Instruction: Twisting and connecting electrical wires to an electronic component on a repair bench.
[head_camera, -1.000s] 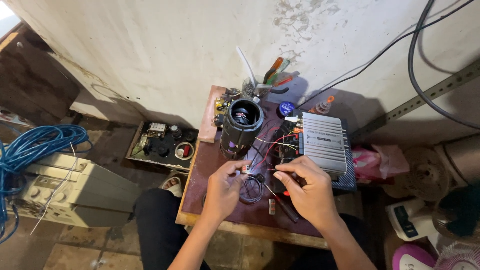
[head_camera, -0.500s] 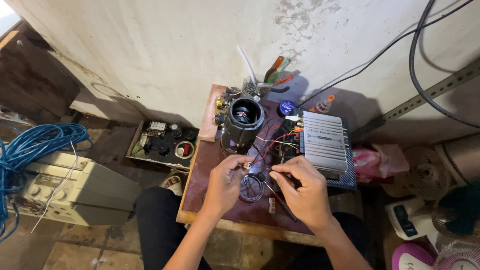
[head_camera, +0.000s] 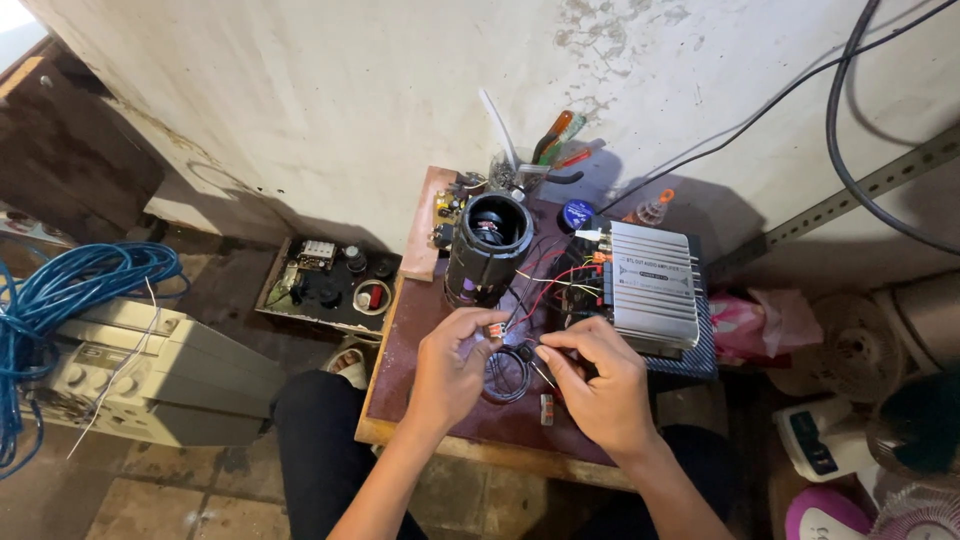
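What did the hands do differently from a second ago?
The right hand has slid left, closer to the left hand, so their fingertips now nearly meet over the small wires and the little clear connector. The left hand has closed in on that connector; whether it grips it is hard to tell. The black cylindrical speaker, the silver amplifier and the wooden board stayed where they were.

An informal electronics repair workshop is suggested, probably set up in a home corner. A small wooden bench is pushed against a stained plaster wall; a ribbed metal amplifier, loose wiring, a tool cup, a coil of blue cable and old equipment casings are seen around it.
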